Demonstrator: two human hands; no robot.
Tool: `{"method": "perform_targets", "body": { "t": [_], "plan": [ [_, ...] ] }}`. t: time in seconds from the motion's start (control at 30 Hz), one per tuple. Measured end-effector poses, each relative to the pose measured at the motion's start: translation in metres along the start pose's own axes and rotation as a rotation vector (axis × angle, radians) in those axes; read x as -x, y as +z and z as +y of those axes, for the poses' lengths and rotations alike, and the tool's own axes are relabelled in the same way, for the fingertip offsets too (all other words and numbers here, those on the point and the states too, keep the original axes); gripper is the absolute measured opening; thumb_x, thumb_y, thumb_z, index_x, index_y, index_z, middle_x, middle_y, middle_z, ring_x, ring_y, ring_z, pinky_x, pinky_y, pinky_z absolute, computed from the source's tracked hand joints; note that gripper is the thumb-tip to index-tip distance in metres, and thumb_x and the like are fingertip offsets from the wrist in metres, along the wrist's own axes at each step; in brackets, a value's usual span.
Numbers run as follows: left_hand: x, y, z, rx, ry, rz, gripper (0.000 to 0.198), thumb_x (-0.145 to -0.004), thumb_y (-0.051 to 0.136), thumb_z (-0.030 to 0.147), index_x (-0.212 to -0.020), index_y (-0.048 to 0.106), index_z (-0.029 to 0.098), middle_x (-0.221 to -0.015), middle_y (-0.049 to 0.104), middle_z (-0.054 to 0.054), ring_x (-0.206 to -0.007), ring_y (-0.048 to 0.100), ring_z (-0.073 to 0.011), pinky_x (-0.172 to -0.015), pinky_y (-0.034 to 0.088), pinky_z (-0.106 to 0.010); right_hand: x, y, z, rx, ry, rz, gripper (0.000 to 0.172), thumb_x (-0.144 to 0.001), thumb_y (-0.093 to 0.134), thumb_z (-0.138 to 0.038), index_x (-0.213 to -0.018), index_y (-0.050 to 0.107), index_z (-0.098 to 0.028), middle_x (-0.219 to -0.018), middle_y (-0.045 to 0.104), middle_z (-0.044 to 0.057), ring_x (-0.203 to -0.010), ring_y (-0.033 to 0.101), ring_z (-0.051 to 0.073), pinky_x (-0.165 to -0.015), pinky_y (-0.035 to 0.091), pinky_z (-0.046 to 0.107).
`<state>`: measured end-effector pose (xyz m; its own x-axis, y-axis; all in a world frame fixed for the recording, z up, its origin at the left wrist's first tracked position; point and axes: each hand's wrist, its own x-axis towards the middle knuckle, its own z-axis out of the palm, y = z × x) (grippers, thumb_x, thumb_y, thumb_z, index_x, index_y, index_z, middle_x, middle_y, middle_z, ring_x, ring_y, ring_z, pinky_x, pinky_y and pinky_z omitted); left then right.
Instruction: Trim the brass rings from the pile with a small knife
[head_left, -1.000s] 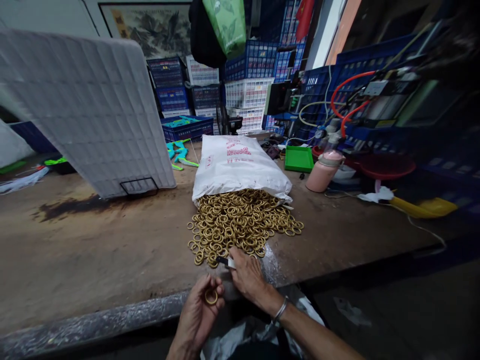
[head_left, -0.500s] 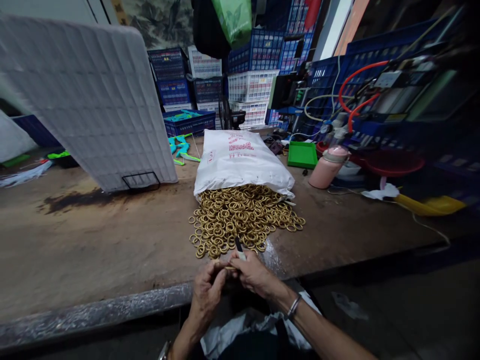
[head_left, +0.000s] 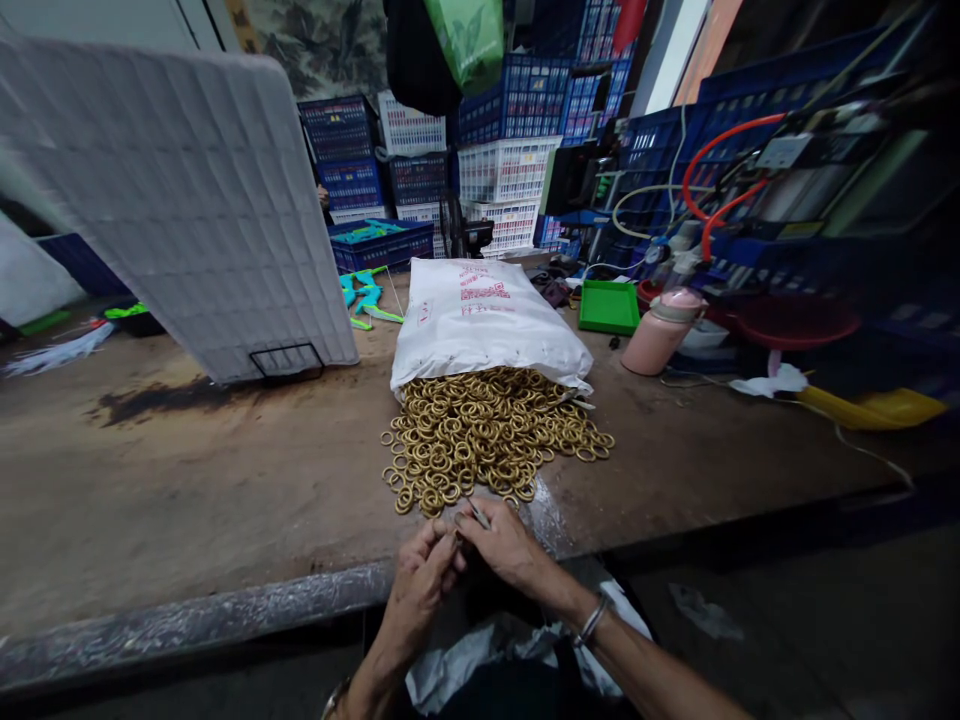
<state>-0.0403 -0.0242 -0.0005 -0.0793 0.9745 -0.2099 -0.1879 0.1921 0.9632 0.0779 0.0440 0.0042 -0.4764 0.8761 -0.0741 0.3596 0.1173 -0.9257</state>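
Just in front of the table edge, my left hand (head_left: 424, 575) is closed in a pinch on what looks like one gold ring, mostly hidden by the fingertips. Close beside it, almost touching, my right hand (head_left: 506, 548) grips a slim knife-like tool (head_left: 478, 514), its end poking out above the thumb. Beyond both hands lies a heap of gold rings (head_left: 480, 430), spilling from the mouth of a white woven sack (head_left: 487, 320) with red print. A few loose rings lie at the heap's near edge, close to my fingers.
A white ribbed panel (head_left: 187, 200) stands on the left in a black wire stand (head_left: 285, 360). To the right are a green tray (head_left: 608, 307), a pink bottle (head_left: 660, 335) and a machine with red hoses (head_left: 701, 170). Stacked crates (head_left: 499, 170) rise behind.
The tool in my right hand has turned; its dark end no longer stands up over the rings. My fingertips have shifted slightly, and the whole view has moved a little.
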Motion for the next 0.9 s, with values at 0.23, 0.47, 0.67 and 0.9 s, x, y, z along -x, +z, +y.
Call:
{"method": "perform_targets", "body": {
  "t": [0.23, 0.47, 0.67, 0.9],
  "plan": [
    [0.002, 0.003, 0.004, 0.103, -0.034, 0.026, 0.030, -0.075, 0.056, 0.044, -0.067, 0.051, 0.015, -0.056, 0.046, 0.005, -0.042, 0.028, -0.0037, -0.042, 0.021, -0.018, 0.001, -0.007, 0.002, 0.054, 0.024, -0.008, 0.025, -0.081, 0.034, -0.027, -0.062, 0.048, -0.017, -0.058, 0.051, -0.001, -0.055, 0.045, 0.010, -0.053, 0.031, 0.021],
    [-0.002, 0.006, 0.004, 0.085, -0.028, 0.115, 0.034, -0.067, 0.062, 0.048, -0.067, 0.050, 0.016, -0.052, 0.048, 0.006, -0.040, 0.029, -0.0038, -0.040, 0.021, -0.018, 0.012, -0.005, 0.009, 0.601, -0.165, -0.112, 0.017, -0.069, 0.043, -0.012, -0.081, 0.053, -0.018, -0.065, 0.056, 0.000, -0.058, 0.046, 0.012, -0.055, 0.023, 0.023],
    [0.014, 0.006, 0.006, 0.034, -0.044, 0.080, 0.030, -0.074, 0.058, 0.044, -0.066, 0.049, 0.016, -0.049, 0.043, 0.007, -0.038, 0.027, -0.0028, -0.037, 0.018, -0.016, 0.011, -0.013, 0.006, 0.819, -0.093, -0.076, 0.028, -0.069, 0.040, -0.008, -0.093, 0.052, -0.017, -0.073, 0.061, 0.004, -0.064, 0.051, 0.015, -0.056, 0.023, 0.026],
    [0.016, 0.007, 0.007, 0.386, -0.184, 0.041, 0.027, -0.074, 0.060, 0.041, -0.071, 0.050, 0.016, -0.061, 0.053, 0.003, -0.040, 0.034, -0.0028, -0.036, 0.023, -0.014, 0.010, -0.044, 0.029, 0.767, 0.036, 0.197, 0.019, -0.074, 0.041, -0.007, -0.084, 0.052, -0.019, -0.071, 0.062, 0.003, -0.064, 0.054, 0.015, -0.055, 0.023, 0.025]
  ]
}}
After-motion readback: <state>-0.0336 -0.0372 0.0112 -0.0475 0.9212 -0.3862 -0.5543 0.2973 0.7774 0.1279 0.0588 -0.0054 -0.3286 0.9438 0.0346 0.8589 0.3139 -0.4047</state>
